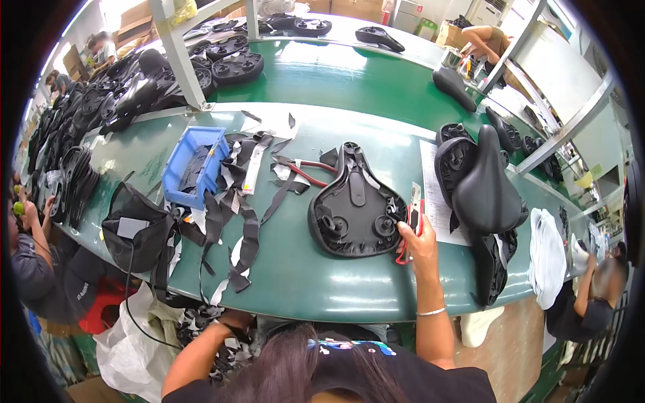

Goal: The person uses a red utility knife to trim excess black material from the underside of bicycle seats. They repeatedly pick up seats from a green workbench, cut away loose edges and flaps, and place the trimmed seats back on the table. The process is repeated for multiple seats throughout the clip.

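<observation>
A black bicycle saddle [353, 205] lies upside down on the green table [302, 282], its underside facing up. My right hand [420, 242] rests at the saddle's right rear edge, fingers closed around a red-handled tool [411, 221]. My left hand [232, 321] reaches down below the table's front edge into a heap of black and white scraps [208, 316]; whether it grips anything is hidden.
A blue plastic bin [195, 164] and loose black strips [242, 221] lie left of the saddle, red-handled pliers [310, 173] behind it. Stacked saddles [480, 185] sit on a paper sheet [437, 201] at right. A black bag [138, 228] sits left. Other people work around.
</observation>
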Available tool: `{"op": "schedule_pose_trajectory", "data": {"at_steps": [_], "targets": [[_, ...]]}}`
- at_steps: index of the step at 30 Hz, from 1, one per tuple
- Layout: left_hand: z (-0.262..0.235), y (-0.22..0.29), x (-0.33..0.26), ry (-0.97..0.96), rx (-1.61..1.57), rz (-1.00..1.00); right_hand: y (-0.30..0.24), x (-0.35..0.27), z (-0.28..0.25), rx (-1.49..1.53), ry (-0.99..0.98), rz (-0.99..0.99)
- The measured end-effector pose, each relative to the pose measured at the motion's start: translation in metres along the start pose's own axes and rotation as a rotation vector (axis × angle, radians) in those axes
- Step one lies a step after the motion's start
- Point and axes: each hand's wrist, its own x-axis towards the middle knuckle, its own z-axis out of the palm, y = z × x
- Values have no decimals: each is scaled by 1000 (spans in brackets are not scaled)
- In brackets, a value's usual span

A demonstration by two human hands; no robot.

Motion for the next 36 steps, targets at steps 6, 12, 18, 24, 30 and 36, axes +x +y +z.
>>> {"op": "schedule_pose_trajectory", "data": {"at_steps": [6,12,18,24,30,36], "targets": [[-174,102,-135,125,-1290,350,4,-39,16,79,26,0],[-234,127,-73,1000,-1675,363,13,-62,38,-170,-89,-144],[-304,124,-40,694,-1610,344,-9,-52,17,-175,-323,-17],[-342,129,-38,662,-1471,273,-21,-21,-4,-719,-446,-856],[-373,140,-39,696,-1208,167,-50,5,-3,-1104,-586,-938],[-358,129,-40,764,-1190,125,-18,-42,-3,-1090,-450,-692]]}}
